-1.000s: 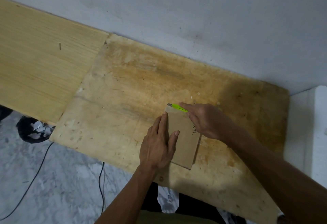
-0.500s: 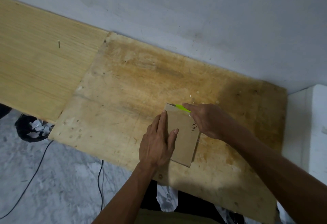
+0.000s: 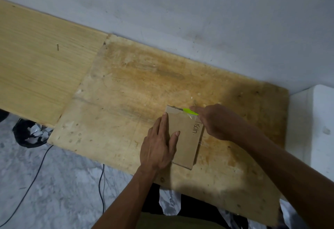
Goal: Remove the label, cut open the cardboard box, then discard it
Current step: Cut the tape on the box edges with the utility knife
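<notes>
right hand (image 3: 216,122) closed around a lime-green cutter (image 3: 189,111), index finger laid along its top; blade tip sits at the far edge of the cardboard box (image 3: 186,138), near the far left corner. left hand (image 3: 159,147) flat and spread on the box's left half, palm down, pressing it to the plywood board (image 3: 126,102). nothing pinched on that side.

box lies flat near the board's near edge, handwriting visible on its right side. a shiny strip across the far end looks like tape; cannot tell whether a label is on it.

risks, as judged:
- left fingertips (image 3: 164,114) lie close to the cut line. if the blade jumps toward them, they are in its path.
- the box is thin, so too much pressure could score the board or snag the blade.
- hold-down covers only the left half. a drag on the free side could pivot the box.
- waste bag (image 3: 30,132) sits on the floor, well apart to the left.
</notes>
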`<act>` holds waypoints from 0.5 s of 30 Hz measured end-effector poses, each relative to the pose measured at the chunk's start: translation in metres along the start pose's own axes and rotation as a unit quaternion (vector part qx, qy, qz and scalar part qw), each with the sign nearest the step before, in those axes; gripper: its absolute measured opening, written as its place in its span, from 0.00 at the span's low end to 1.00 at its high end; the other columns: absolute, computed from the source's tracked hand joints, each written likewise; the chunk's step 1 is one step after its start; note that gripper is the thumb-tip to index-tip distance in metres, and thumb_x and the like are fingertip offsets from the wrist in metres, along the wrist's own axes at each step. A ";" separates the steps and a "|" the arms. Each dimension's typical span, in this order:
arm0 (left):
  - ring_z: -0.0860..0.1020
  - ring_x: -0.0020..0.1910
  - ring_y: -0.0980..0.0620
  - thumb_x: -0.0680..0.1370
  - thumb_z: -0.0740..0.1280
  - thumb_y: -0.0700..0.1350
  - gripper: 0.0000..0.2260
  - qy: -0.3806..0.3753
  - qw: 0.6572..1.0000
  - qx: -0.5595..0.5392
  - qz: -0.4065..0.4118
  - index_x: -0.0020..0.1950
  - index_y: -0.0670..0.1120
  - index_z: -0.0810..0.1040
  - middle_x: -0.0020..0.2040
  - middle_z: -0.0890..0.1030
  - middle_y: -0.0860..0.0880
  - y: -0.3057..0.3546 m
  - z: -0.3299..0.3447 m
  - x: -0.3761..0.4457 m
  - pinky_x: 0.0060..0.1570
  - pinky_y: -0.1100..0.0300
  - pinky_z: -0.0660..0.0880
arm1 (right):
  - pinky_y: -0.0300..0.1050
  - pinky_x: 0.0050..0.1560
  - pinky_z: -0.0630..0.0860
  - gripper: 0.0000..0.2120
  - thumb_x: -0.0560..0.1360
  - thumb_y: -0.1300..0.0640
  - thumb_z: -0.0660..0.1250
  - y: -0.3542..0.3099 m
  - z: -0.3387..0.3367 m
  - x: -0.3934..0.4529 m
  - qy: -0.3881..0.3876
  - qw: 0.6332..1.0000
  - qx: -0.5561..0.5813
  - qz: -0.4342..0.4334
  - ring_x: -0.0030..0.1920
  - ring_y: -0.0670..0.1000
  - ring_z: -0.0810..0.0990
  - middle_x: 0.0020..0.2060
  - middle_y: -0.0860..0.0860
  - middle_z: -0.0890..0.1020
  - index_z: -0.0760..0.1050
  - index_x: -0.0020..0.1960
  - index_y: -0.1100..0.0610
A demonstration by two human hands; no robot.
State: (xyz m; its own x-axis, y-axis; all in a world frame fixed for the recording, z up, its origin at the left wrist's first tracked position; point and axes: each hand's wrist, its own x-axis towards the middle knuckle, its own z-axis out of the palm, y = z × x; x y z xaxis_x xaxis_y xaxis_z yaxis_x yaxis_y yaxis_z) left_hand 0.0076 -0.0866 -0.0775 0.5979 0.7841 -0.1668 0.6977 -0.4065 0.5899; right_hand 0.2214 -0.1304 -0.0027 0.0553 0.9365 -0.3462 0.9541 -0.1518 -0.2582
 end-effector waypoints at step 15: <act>0.71 0.68 0.47 0.81 0.52 0.64 0.31 -0.004 1.000 0.010 -0.006 0.80 0.53 0.48 0.77 0.64 0.50 0.000 0.001 0.000 0.54 0.45 0.78 | 0.53 0.41 0.80 0.23 0.78 0.56 0.63 -0.001 -0.007 -0.006 -0.023 0.999 -0.037 0.027 0.46 0.60 0.81 0.51 0.57 0.82 0.64 0.72 0.50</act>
State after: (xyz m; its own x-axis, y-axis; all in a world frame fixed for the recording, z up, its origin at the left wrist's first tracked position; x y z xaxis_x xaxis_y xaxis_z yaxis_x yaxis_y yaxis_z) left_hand 0.0081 -0.0868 -0.0780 0.5922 0.7855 -0.1800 0.7126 -0.4061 0.5721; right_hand 0.2216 -0.1339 0.0060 0.0953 0.9119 -0.3992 0.9693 -0.1763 -0.1714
